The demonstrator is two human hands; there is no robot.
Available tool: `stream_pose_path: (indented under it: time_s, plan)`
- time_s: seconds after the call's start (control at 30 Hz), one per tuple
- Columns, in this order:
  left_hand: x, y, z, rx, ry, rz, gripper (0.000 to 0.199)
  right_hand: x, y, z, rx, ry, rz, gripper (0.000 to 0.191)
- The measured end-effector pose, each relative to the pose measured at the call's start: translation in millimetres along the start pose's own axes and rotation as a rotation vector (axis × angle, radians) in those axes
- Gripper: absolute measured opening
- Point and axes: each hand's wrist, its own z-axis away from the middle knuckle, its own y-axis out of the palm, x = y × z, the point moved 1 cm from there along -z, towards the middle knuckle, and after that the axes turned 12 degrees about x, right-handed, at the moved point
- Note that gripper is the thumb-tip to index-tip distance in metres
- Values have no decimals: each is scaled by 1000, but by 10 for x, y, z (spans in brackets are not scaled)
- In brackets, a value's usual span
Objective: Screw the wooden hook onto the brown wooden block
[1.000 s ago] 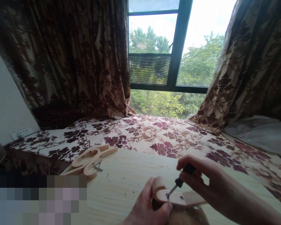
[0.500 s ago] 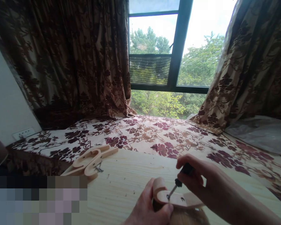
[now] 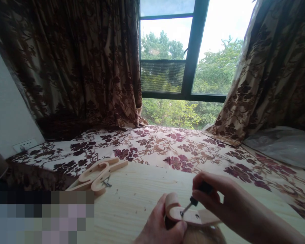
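Note:
My right hand (image 3: 215, 195) is closed round the black handle of a screwdriver (image 3: 186, 208). Its metal shaft slants down to the left, and the tip meets a screw (image 3: 181, 213) in a curved wooden hook piece (image 3: 188, 217). A second dark screw or hole (image 3: 197, 216) shows farther right on the same piece. My left hand (image 3: 165, 220) grips the curled end of this piece, thumb in front and fingers behind. Under it lies a brownish object (image 3: 203, 235), partly hidden, whose kind I cannot make out.
More curved wooden pieces (image 3: 99, 174) lie at the left on the pale wooden board (image 3: 124, 206), with several loose screws (image 3: 107, 183) beside them. Dark crumbs dot the board. Beyond it are a flowered cloth (image 3: 152, 145), curtains (image 3: 104, 67) and a window (image 3: 188, 67).
My right hand and the screwdriver handle have turned and shifted slightly. The tip stays at the same screw, and my left hand keeps its hold.

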Motion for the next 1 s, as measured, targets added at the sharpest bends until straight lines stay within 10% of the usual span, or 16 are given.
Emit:
stream_pose_path:
  time_s: [1.0]
  plan:
    - [-26, 4, 1, -17, 20, -28, 18, 84, 34, -98, -131, -15, 90, 21]
